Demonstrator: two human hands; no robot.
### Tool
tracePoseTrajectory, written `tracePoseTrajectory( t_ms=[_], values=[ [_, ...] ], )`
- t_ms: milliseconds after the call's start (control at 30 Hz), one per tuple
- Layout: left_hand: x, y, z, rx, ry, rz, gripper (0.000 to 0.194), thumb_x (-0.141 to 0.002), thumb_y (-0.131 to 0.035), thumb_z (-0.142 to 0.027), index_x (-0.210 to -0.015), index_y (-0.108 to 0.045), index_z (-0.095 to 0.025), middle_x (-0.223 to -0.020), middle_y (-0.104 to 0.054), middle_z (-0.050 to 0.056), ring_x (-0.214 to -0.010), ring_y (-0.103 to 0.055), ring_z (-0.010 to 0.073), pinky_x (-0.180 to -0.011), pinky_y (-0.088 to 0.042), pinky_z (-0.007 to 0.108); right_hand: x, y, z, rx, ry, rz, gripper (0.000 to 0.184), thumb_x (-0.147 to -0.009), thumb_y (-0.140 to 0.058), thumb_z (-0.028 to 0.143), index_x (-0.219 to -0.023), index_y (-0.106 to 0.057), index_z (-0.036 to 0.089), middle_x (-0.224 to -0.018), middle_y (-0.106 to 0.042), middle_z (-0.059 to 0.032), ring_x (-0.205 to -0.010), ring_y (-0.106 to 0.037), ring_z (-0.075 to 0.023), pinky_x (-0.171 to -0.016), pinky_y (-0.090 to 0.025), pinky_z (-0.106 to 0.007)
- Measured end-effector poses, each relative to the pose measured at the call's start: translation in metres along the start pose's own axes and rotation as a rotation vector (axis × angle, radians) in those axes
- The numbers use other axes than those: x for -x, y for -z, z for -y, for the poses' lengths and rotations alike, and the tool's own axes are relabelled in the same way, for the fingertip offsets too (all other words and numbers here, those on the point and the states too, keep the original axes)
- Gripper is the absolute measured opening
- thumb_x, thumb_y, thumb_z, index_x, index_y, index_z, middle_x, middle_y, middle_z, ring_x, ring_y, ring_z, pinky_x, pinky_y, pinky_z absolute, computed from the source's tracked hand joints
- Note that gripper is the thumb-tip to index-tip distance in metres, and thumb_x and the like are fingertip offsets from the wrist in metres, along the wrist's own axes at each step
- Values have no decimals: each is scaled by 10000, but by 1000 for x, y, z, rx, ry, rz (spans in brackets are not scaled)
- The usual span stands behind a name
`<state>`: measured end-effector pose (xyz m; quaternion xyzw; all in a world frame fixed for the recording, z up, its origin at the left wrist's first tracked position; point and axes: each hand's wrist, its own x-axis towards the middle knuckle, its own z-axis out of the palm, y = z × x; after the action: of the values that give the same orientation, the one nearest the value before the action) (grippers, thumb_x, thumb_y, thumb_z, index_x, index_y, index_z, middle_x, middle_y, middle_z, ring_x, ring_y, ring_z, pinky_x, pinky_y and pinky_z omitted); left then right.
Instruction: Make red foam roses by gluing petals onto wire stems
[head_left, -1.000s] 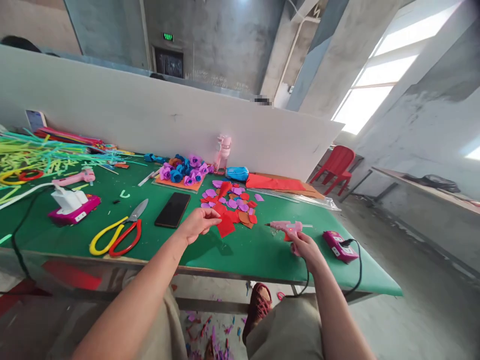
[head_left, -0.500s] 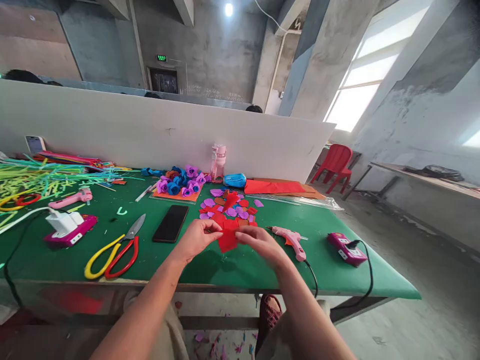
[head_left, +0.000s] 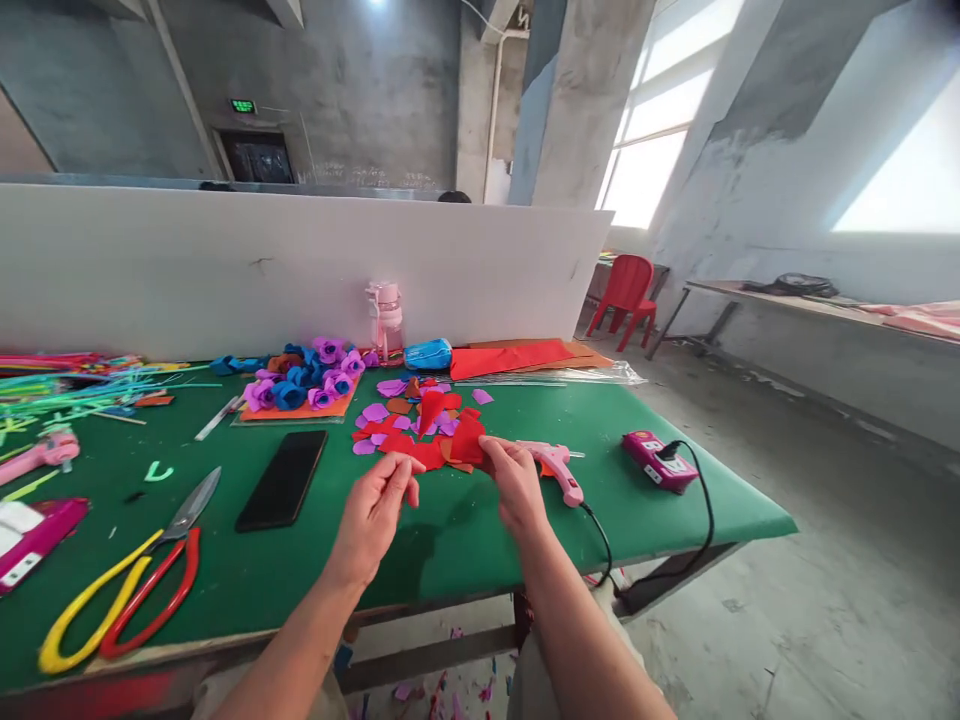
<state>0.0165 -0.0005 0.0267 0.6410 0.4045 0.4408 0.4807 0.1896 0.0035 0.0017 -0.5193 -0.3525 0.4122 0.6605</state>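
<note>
My right hand pinches a red paper petal between thumb and fingers, above the table's middle. Left of it, my left hand is closed in a pinch; whether anything thin is between its fingertips I cannot make out. Beyond both hands lies a loose heap of cut petals in purple, red and brown, with a purple petal at its far side. Just right of my right hand, a pink hot glue gun rests on the table, its cord running off the front edge.
Red-and-yellow-handled scissors and a black phone lie at left. Finished paper flowers stand behind the phone. A pink bottle stands before the white partition. A magenta power strip sits at right.
My right hand has let go of the glue gun and come to the red paper. The hands then moved apart, the petal staying with the right one. The view has turned right.
</note>
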Motion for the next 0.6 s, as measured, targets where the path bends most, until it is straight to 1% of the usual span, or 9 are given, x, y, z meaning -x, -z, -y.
tracePoseTrajectory(
  t_ms=[67, 133, 167, 233, 267, 333, 433, 600],
  values=[
    [3, -12, 2, 68, 34, 19, 322, -839, -442, -473, -944, -540, -184, -521, -492, -52, -401, -301, 69, -404, -221, 197, -1, -2, -1, -66, 20, -31, 362, -668, -588, 506, -650, -664, 153, -562, -609, -17, -567, -520, -150, -549, -399, -260],
    [6, -23, 4, 116, 83, 41, 295, -834, -447, -478, -909, -499, -197, -523, -519, -52, -397, -311, 74, -402, -233, 193, 1, -5, -2, -91, 22, -44, 366, -661, -599, 516, -653, -666, 155, -552, -603, -13, -563, -514, -152, -549, -400, -266],
    [7, -27, 5, 137, 103, 49, 281, -832, -450, -477, -868, -484, -200, -539, -536, -45, -410, -343, 79, -410, -256, 192, 3, -6, -2, -91, 18, -42, 368, -656, -605, 519, -653, -666, 156, -544, -599, -10, -561, -512, -153, -549, -399, -268],
    [8, -33, 6, 163, 103, 61, 261, -827, -466, -454, -791, -479, -195, -609, -567, -22, -506, -443, 98, -479, -338, 200, 7, -9, 0, -84, 10, -17, 368, -654, -610, 518, -645, -663, 154, -529, -591, -7, -559, -510, -152, -552, -398, -268],
    [8, -35, 6, 157, 84, 57, 254, -821, -486, -435, -758, -489, -189, -641, -567, -16, -565, -469, 104, -525, -361, 204, 9, -10, 1, -83, 7, 3, 366, -658, -607, 515, -638, -661, 153, -522, -587, -7, -559, -510, -151, -553, -396, -265],
    [9, -37, 6, 115, 40, 34, 241, -799, -532, -397, -704, -517, -176, -661, -533, -20, -625, -457, 103, -578, -360, 200, 12, -11, 4, -93, 4, 46, 358, -670, -597, 504, -625, -658, 154, -509, -580, -6, -558, -511, -149, -553, -392, -259],
    [9, -37, 7, 72, 39, 3, 236, -776, -567, -381, -678, -537, -169, -627, -472, -34, -592, -394, 92, -550, -325, 197, 15, -13, 8, -131, 3, 82, 330, -674, -593, 475, -631, -663, 155, -506, -578, -4, -557, -512, -144, -556, -393, -254],
    [9, -36, 12, 112, 86, 16, 254, -755, -593, -409, -703, -561, -163, -615, -468, -35, -537, -355, 79, -504, -302, 199, 16, -14, 13, -134, -1, 81, 326, -666, -599, 464, -629, -666, 147, -514, -583, -9, -543, -508, -137, -550, -392, -249]
  ],
)
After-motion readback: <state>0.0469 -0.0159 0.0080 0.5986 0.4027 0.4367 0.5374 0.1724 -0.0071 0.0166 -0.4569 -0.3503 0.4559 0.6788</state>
